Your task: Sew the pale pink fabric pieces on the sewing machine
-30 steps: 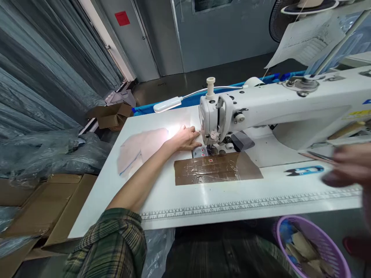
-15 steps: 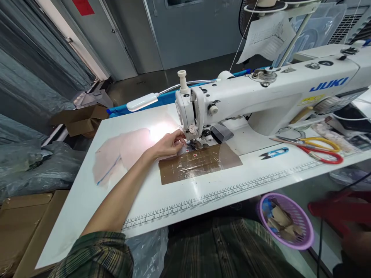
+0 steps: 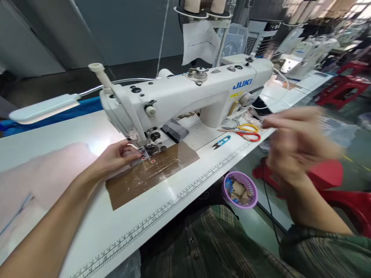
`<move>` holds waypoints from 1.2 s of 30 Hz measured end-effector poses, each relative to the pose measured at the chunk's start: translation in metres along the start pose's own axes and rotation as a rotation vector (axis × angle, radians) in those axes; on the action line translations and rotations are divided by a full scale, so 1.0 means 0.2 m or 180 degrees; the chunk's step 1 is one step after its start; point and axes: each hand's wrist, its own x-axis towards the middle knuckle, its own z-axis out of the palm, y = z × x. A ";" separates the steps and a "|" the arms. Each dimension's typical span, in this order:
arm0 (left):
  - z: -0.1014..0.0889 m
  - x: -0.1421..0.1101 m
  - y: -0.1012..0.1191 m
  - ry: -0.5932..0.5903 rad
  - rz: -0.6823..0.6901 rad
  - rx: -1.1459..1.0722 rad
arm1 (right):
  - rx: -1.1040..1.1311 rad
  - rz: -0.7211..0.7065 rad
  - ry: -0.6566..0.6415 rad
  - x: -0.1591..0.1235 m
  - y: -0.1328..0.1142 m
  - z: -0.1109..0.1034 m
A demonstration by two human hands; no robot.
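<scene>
Right hand (image 3: 300, 141) has risen, blurred; left hand (image 3: 116, 157) rests by the sewing machine (image 3: 179, 90). Neither grip can be told. Best keep the pale cloth (image 3: 62, 164) flat.

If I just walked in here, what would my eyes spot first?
Probably the big white JUKI sewing machine on the white table, with the person's left hand down by its needle end. Next, the blurry right hand, raised at the picture's right. Bright spots come too: red-and-yellow-handled scissors on the table, and a purple basket below its front edge.
</scene>
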 end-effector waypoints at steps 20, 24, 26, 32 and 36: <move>0.07 -0.03 -0.06 -0.0322 0.0088 -0.1417 | 0.0730 0.0383 -0.2243 -0.27 0.01 0.56; 0.07 -0.04 -0.07 -0.0318 0.0034 -0.1448 | 0.0677 0.0863 -0.2909 -0.18 -0.24 0.81; 0.07 -0.04 -0.07 -0.0326 -0.0017 -0.1508 | 0.0564 0.0955 -0.2974 -0.14 -0.31 0.90; 0.06 -0.05 -0.06 -0.0335 -0.0137 -0.1666 | 0.0318 0.0690 -0.2808 -0.11 -0.37 1.02; 0.06 -0.05 -0.05 -0.0339 -0.0197 -0.1796 | 0.0179 0.0654 -0.2789 -0.13 -0.37 1.05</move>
